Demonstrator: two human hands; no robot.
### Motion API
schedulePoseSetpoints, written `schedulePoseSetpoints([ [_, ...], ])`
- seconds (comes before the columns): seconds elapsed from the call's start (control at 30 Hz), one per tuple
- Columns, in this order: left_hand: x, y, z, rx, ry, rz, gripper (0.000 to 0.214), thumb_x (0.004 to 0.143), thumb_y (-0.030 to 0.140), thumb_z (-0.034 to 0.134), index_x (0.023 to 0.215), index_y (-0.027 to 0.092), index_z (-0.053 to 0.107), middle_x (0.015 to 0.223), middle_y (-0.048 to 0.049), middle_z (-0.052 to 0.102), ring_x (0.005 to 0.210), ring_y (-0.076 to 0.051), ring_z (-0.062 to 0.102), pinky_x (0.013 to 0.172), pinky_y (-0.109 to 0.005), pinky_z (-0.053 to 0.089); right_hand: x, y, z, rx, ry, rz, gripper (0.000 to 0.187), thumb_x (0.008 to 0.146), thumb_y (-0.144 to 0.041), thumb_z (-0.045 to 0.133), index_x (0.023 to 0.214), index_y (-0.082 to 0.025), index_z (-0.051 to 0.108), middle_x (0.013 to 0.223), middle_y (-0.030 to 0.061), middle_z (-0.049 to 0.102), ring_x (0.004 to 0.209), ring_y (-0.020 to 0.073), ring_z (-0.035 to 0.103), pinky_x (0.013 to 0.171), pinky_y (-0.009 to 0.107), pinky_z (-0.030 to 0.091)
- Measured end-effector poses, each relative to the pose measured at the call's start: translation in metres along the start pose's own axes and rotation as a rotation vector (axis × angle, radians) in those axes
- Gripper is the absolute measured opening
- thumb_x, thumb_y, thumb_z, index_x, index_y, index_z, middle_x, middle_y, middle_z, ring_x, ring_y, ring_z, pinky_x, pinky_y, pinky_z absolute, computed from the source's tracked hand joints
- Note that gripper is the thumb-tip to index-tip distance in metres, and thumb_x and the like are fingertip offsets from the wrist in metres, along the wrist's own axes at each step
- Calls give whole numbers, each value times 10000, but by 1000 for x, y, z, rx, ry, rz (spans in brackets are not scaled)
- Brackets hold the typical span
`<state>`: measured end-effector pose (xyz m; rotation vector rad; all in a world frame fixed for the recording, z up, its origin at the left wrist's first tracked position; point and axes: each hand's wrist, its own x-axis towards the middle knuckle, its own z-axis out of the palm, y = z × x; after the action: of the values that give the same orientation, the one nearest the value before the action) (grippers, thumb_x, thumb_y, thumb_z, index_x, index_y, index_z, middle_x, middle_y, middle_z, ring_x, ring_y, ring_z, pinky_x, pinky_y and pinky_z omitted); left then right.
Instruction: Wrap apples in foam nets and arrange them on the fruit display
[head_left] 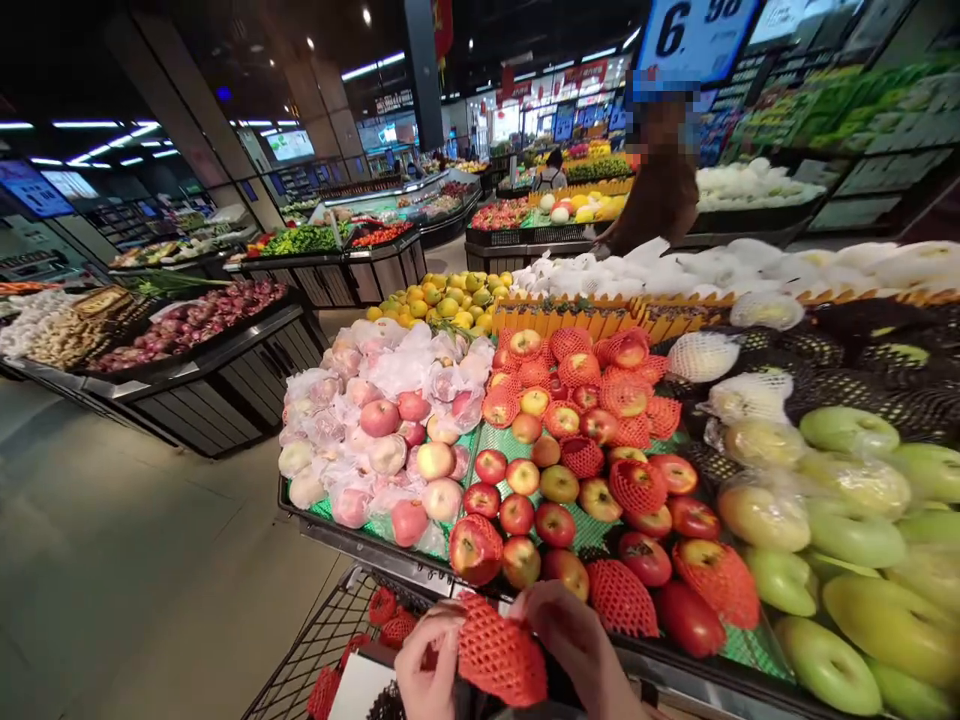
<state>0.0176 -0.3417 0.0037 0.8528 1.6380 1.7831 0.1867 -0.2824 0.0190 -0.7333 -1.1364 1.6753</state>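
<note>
A red foam fruit net (pixel 499 650) is held between my two hands in front of the fruit stand. My left hand (pixel 429 660) pinches its left edge, with thumb and fingers together. At the upper right edge, the curled fingers of my right hand (pixel 574 640) grip the same net. Whether a fruit is inside the net cannot be made out. Just beyond my hands lie red apples (pixel 517 514), some bare and some in red nets like the netted apple (pixel 621 597) near my right hand.
Below left is a wire shopping cart (pixel 300 650) with several red nets (pixel 397 627) in it. Wrapped pink apples (pixel 380 418) lie left on the stand, green apples (pixel 829 660) right. A person (pixel 656 190) stands beyond the stand. Floor (pixel 187 560) extends left.
</note>
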Motion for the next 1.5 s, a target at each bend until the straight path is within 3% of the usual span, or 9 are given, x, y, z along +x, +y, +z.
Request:
schedulePoseSetpoints([
  [0.17,-14,-5,39,-298,8,-240,509,653,664,751,847,194,777,955,-114,750,948,-281,699,868,-370,569,-5,25,-20,228,290,70,348,678,-481,837,741,-202,638,694,-2,602,633,131,564,575,213,471],
  [0.27,-13,-8,50,-366,-104,-280,598,621,607,806,1068,216,739,1075,-119,727,1010,-286,685,903,-376,558,-8,22,-36,135,325,12,347,722,-522,793,798,-201,685,736,32,651,680,169,623,611,241,529],
  [0.53,-18,12,82,-419,-335,-302,926,643,390,871,1453,322,427,1208,-97,641,998,-222,677,881,-307,541,-14,-12,-49,-562,369,-611,41,906,-238,608,924,-220,640,849,54,659,769,166,668,655,213,570],
  [0.63,-16,13,89,-406,-324,-404,966,665,343,855,1490,291,356,1176,-108,654,1022,-241,680,898,-332,544,-19,-23,-54,-723,400,-725,166,881,-85,542,943,-221,614,866,47,636,794,158,653,684,214,568],
  [0.73,-14,13,92,-460,-307,-498,940,663,348,851,1469,290,369,1230,-123,641,1130,-274,648,962,-357,520,-23,-33,-60,-832,244,-829,332,852,11,444,1015,-221,617,984,69,662,981,187,662,847,265,571],
  [0.93,-17,17,95,-508,-314,-591,880,719,344,806,1469,317,346,1147,-92,663,1050,-252,677,970,-372,511,-17,-38,-63,-887,95,-701,281,878,-37,461,1083,-212,543,1094,91,664,1021,178,666,865,251,562],
  [1.17,-9,16,95,-433,-224,-554,838,697,409,813,1424,325,403,1190,-73,625,1021,-219,661,936,-341,512,-13,-28,-71,-878,23,-553,267,836,-84,587,1055,-227,533,855,20,654,805,173,578,719,264,531],
  [1.37,-1,13,87,-205,-166,-456,806,680,494,797,1369,292,431,1198,-63,591,1034,-205,624,887,-299,504,-18,-33,-72,-719,-206,-552,228,893,-85,385,888,-221,568,908,49,646,914,188,549,787,308,516],
  [1.5,-8,7,85,-4,-312,-284,621,777,522,713,1284,236,496,1254,-98,585,1187,-241,574,1043,-345,441,-19,-15,-73,-740,-78,-368,235,903,-160,374,743,-202,541,733,49,610,710,175,550,637,286,477],
])
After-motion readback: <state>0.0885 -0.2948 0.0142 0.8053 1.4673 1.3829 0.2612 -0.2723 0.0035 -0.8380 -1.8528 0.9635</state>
